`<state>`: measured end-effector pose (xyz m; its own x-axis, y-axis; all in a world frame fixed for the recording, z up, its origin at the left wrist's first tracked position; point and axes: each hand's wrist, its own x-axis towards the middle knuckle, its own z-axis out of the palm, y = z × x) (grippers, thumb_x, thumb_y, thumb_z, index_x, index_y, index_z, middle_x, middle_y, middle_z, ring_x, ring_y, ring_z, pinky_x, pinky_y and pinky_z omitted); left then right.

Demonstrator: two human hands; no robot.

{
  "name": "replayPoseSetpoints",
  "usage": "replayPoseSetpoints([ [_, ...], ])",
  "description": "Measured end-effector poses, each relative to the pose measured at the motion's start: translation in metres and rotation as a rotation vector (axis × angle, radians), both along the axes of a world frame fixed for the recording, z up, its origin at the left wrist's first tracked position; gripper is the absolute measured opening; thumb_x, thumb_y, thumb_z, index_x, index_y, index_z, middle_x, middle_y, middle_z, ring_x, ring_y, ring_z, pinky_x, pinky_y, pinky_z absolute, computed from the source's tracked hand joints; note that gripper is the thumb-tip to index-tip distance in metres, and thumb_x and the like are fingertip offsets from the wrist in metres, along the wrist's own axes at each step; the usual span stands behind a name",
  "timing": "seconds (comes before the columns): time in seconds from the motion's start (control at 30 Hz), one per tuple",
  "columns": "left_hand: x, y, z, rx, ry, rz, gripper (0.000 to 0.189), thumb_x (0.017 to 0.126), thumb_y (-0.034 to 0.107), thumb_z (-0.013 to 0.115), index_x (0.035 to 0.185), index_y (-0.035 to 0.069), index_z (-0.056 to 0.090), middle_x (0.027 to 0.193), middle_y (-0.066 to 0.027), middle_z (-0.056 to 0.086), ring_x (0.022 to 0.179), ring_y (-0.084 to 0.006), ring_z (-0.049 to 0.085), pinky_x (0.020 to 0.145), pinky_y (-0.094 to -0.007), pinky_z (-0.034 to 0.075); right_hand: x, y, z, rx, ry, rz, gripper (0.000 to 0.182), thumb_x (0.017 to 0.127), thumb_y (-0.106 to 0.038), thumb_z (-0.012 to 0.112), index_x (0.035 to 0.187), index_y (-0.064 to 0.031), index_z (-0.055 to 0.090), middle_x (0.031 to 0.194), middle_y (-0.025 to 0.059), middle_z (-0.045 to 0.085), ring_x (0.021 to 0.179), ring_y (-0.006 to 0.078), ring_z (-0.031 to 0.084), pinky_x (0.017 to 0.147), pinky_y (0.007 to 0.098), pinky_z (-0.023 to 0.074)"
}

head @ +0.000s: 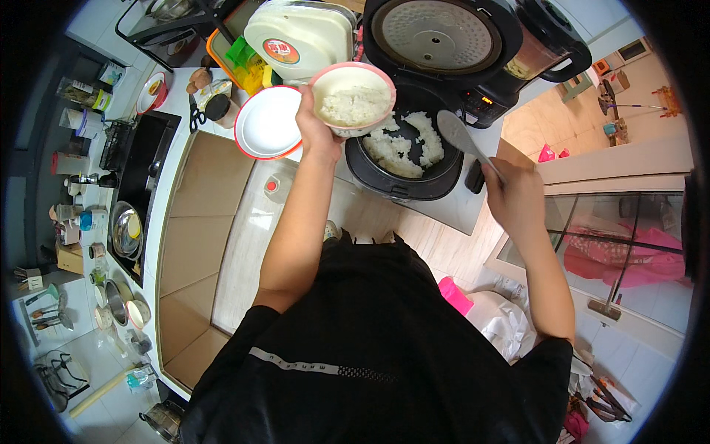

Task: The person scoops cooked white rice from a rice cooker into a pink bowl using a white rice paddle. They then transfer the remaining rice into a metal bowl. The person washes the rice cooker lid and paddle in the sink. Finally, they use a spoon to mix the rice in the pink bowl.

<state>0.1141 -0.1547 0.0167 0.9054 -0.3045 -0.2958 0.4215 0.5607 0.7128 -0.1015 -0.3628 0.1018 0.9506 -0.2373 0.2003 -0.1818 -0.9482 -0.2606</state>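
Note:
My left hand (320, 125) grips a pink-rimmed bowl (331, 83) by its left side. Cooked white rice (358, 105) fills much of that bowl, which hangs beside and partly over an opened rice cooker (399, 193). In my right hand (516, 191) is the handle of a pale rice paddle (457, 133), its blade at the right rim of the cooker's pot. More rice (391, 152) lies in the dark inner pot, with bare patches of the bottom showing. The cooker's raised lid (435, 33) stands behind. An orange-rimmed white dish (269, 122) sits just left of the bowl.
Behind the dish are a cream plastic container (305, 41) and a yellow-green packet (247, 64). A blender (532, 61) stands right of the cooker. Black-handled scissors (195, 115) and a dark-lidded jar (222, 110) lie further left. A sink (150, 150) is set into the left counter.

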Motion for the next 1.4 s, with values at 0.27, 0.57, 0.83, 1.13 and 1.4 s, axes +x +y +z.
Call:
replayPoseSetpoints([
  [0.27,-0.021,0.038,-0.008,0.047,-0.093,0.119,0.059,0.097,0.051,0.032,0.131,0.004,0.045,0.127,-0.0124,0.054,0.118,-0.0271,0.052,0.100,-0.0399,0.041,0.103,-0.027,-0.102,0.078,0.356,-0.438,0.030,0.077,-0.021,0.058,0.090,0.0049,0.065,0.090,0.0307,0.064,0.090,0.0427,0.064,0.082,0.0452,0.0511],
  [0.57,-0.039,0.081,-0.010,0.052,-0.078,0.217,0.062,0.096,0.052,0.035,0.131,0.001,0.044,0.127,-0.0139,0.053,0.118,-0.0258,0.052,0.100,-0.0373,0.041,0.166,-0.042,-0.161,0.581,0.400,-0.098,0.023,0.080,-0.020,0.066,0.084,0.0013,0.072,0.080,0.0188,0.068,0.072,0.0280,0.065,0.072,0.0344,0.0506],
  [0.83,-0.039,0.104,-0.028,0.062,-0.072,0.276,0.062,0.097,0.051,0.035,0.131,0.001,0.044,0.127,-0.0144,0.054,0.117,-0.0252,0.052,0.099,-0.0364,0.041,0.162,-0.046,-0.161,1.251,0.609,-0.116,0.019,0.086,-0.016,0.066,0.092,0.0015,0.070,0.053,-0.0047,0.040,0.045,0.0046,0.032,0.040,0.0230,0.0195],
  [1.13,-0.041,0.082,-0.023,0.076,-0.072,0.219,0.062,0.097,0.051,0.033,0.133,0.001,0.042,0.128,-0.0134,0.053,0.119,-0.0253,0.051,0.100,-0.0370,0.040,0.126,-0.045,-0.143,1.508,0.469,-0.226,0.019,0.089,-0.015,0.063,0.095,0.0024,0.069,0.054,-0.0076,0.034,0.046,0.0035,0.027,0.041,0.0216,0.0156],
  [1.4,-0.037,0.067,-0.017,0.059,-0.114,0.140,0.060,0.098,0.049,0.030,0.134,0.002,0.041,0.129,-0.0132,0.052,0.119,-0.0265,0.051,0.100,-0.0385,0.041,0.072,-0.056,-0.125,1.433,0.289,-0.383,0.016,0.088,-0.015,0.064,0.092,0.0010,0.067,0.056,-0.0063,0.041,0.045,0.0036,0.029,0.040,0.0213,0.0161],
])
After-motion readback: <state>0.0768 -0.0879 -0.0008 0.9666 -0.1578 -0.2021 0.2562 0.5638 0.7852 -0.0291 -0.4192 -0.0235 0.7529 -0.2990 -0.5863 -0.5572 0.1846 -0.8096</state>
